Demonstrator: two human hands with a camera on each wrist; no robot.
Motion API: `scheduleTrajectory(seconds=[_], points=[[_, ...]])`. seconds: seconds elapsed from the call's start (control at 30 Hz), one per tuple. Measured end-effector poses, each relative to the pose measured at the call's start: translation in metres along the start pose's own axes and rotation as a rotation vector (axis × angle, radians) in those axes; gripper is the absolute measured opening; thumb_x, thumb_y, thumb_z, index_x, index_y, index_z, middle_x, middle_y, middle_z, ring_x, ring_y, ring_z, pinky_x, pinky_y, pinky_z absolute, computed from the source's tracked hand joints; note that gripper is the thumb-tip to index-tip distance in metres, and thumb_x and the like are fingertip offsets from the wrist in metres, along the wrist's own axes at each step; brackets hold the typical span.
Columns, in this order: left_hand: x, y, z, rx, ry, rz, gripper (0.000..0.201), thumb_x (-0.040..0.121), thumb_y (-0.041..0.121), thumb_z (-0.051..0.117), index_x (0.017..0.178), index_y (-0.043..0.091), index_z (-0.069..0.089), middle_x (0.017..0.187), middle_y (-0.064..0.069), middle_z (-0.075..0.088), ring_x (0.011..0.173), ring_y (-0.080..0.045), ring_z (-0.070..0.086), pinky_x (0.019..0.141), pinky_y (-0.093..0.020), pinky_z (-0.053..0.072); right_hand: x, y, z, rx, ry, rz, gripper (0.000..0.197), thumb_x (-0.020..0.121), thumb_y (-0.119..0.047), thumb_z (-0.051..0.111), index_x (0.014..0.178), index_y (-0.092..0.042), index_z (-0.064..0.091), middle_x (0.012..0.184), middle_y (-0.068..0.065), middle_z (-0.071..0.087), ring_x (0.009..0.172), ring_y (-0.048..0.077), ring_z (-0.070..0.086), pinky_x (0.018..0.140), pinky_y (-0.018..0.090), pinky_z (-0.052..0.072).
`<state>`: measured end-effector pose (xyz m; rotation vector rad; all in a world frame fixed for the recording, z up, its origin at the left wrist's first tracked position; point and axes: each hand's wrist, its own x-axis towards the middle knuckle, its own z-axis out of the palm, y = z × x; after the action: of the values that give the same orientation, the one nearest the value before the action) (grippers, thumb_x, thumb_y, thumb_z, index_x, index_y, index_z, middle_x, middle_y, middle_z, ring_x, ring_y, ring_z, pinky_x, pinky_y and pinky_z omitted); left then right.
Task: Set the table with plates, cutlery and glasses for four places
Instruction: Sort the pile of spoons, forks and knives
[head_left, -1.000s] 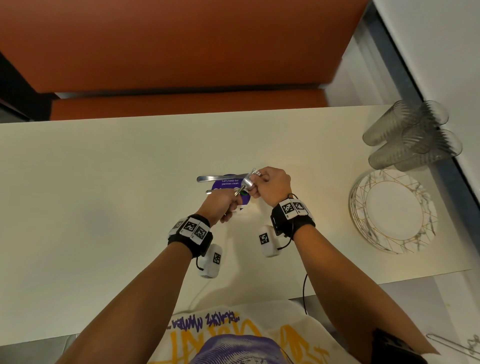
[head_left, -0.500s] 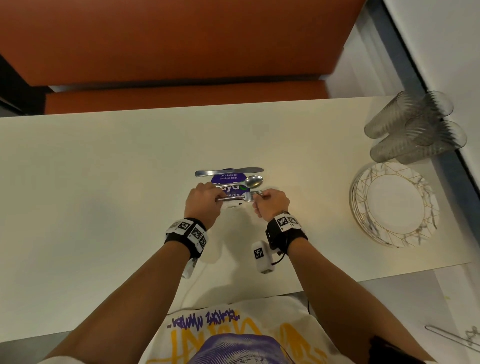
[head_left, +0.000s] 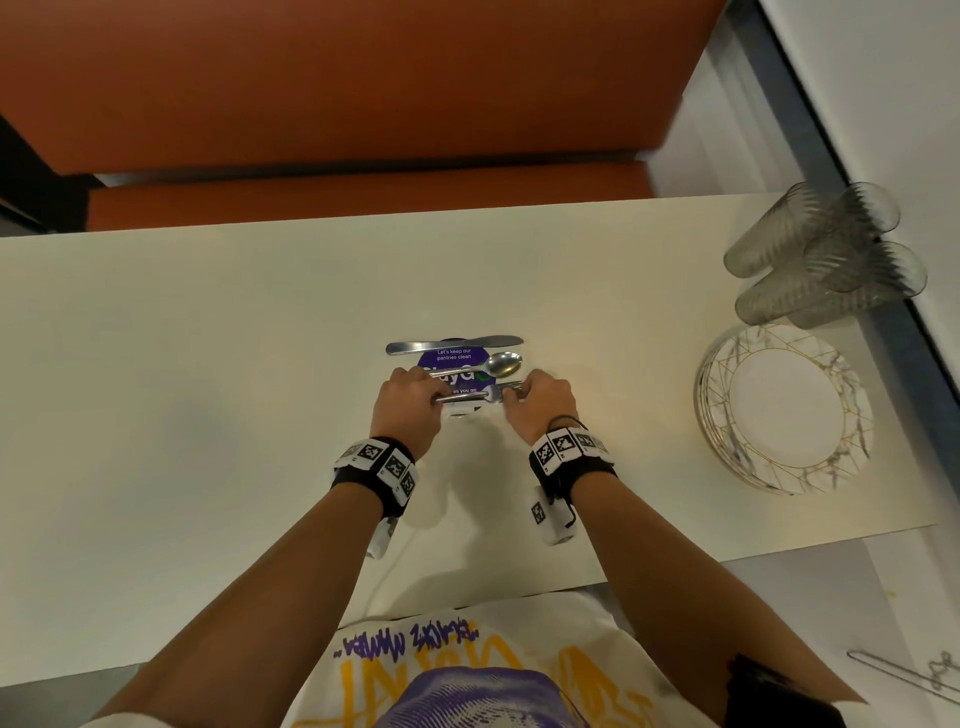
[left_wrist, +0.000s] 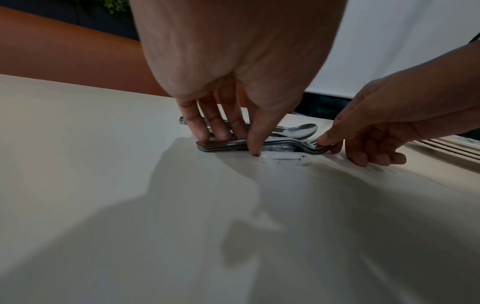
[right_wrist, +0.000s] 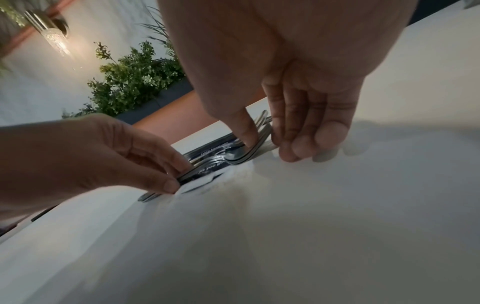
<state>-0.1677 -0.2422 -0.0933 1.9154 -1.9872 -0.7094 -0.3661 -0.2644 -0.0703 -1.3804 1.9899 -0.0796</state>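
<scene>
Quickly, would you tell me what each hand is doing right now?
Left hand: pinches the handle end of the stacked forks on the table.
Right hand: pinches the tine end of the same stack.

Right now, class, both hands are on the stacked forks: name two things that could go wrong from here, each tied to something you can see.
1. The forks are a loose stack, pinched at the handles by the left hand and at the tines by the right hand; lifted unevenly, they could fan apart and drop.
2. The spoon and knife lie just beyond them on the table; lifting the forks might knock them askew.
</scene>
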Motion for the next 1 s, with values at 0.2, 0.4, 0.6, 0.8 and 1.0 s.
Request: scheduleTrajectory(seconds=[0.2,0.4,0.6,0.8,1.0], points=[[-0.001,0.004,-0.004,0.042,-0.011,0.011,0.021,0.087,0.013,0.074,0.108,0.015,0.077,0.106,-0.007,0.073,0.100,-0.033,0.060,0.088,-0.046,0.050,-0.001,0.005,-0.007,0.051,-0.003,-0.011,0.032,0.092,-0.041,0.063,0.104,-0.012,0.065,0.102,0.008,0.064,0.082,0.024,0.060,0.070,0.030,0.049],[0.003,0.029,-0.013,-0.031,0.051,0.031,0.017,0.092,0.017,0.066,0.107,0.015,0.075,0.104,-0.005,0.072,0.101,-0.030,0.061,0.089,-0.042,0.050,-0.006,0.027,-0.026,0.157,0.042,-0.062,0.016,0.092,-0.036,0.063,0.092,-0.020,0.067,0.089,-0.003,0.065,0.083,0.018,0.061,0.073,0.026,0.045],[0.024,0.103,-0.005,-0.232,-0.051,0.131,0.016,0.096,0.014,0.062,0.106,0.017,0.074,0.104,-0.001,0.074,0.088,-0.017,0.068,0.083,-0.036,0.059,-0.015,0.072,-0.075,0.374,0.151,-0.117,0.009,0.091,-0.018,0.062,0.091,-0.018,0.071,0.071,-0.003,0.074,0.065,0.009,0.070,0.071,0.030,0.059],[0.049,0.208,0.029,-0.332,-0.198,0.162,0.020,0.098,0.017,0.058,0.108,0.023,0.074,0.095,0.008,0.073,0.080,-0.011,0.068,0.077,-0.030,0.057,-0.012,0.146,-0.153,0.520,0.365,-0.059,0.011,0.090,-0.015,0.061,0.091,-0.019,0.072,0.071,-0.002,0.074,0.069,0.016,0.071,0.069,0.033,0.060],[0.069,0.305,0.086,-0.349,-0.387,0.062,0.031,0.102,0.026,0.059,0.130,0.014,0.063,0.119,-0.004,0.067,0.104,-0.018,0.062,0.086,-0.024,0.044,0.007,0.246,-0.223,0.381,0.508,0.027,0.012,0.088,-0.015,0.062,0.093,-0.020,0.072,0.089,-0.006,0.073,0.080,0.009,0.064,0.070,0.011,0.044]])
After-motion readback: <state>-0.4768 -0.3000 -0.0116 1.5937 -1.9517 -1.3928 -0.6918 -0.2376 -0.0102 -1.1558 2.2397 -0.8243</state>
